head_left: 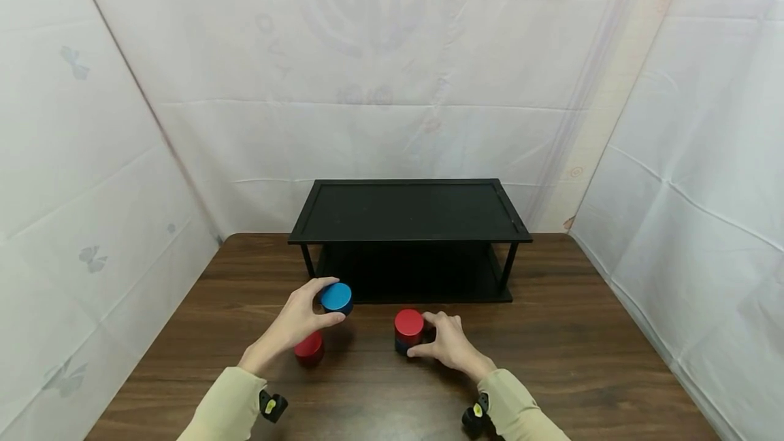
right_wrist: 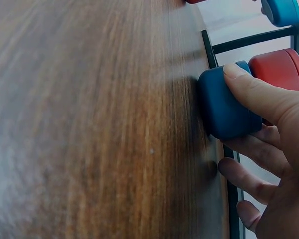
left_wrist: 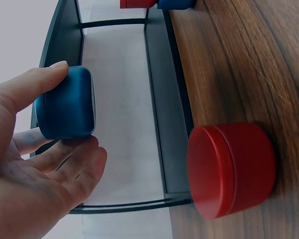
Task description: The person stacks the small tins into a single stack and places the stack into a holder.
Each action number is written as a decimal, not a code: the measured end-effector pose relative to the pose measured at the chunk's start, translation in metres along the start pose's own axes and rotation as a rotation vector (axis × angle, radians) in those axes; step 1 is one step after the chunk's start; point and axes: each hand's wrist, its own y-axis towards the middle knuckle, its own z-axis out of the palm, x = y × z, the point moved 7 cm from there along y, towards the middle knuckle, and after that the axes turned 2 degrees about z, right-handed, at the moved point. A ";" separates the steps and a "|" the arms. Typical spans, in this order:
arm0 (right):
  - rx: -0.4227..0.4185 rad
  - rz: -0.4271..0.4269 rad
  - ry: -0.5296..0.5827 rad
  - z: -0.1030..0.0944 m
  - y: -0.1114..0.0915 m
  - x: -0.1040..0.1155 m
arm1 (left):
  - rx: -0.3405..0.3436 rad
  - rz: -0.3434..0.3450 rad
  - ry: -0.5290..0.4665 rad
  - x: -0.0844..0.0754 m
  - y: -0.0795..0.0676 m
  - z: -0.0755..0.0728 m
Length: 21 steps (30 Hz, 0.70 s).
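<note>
Under a red tin (head_left: 409,322), my right grip (head_left: 453,344) pinches a blue tin (right_wrist: 224,107); my left grip (head_left: 299,316) holds another blue tin (head_left: 336,297).

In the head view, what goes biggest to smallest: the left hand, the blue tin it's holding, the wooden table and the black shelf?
1. Wooden table
2. Black shelf
3. Left hand
4. Blue tin, held in that hand

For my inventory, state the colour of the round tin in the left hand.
The round tin is blue, clearest in the left wrist view.
</note>
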 end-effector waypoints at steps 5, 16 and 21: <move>0.001 -0.012 -0.004 0.001 0.000 0.000 | 0.007 0.019 -0.014 -0.008 0.002 0.004; -0.001 -0.019 -0.008 0.000 0.000 0.001 | 0.032 0.081 -0.018 -0.027 0.011 0.013; -0.004 -0.027 -0.003 -0.001 0.000 0.002 | 0.042 0.106 -0.023 -0.034 0.014 0.018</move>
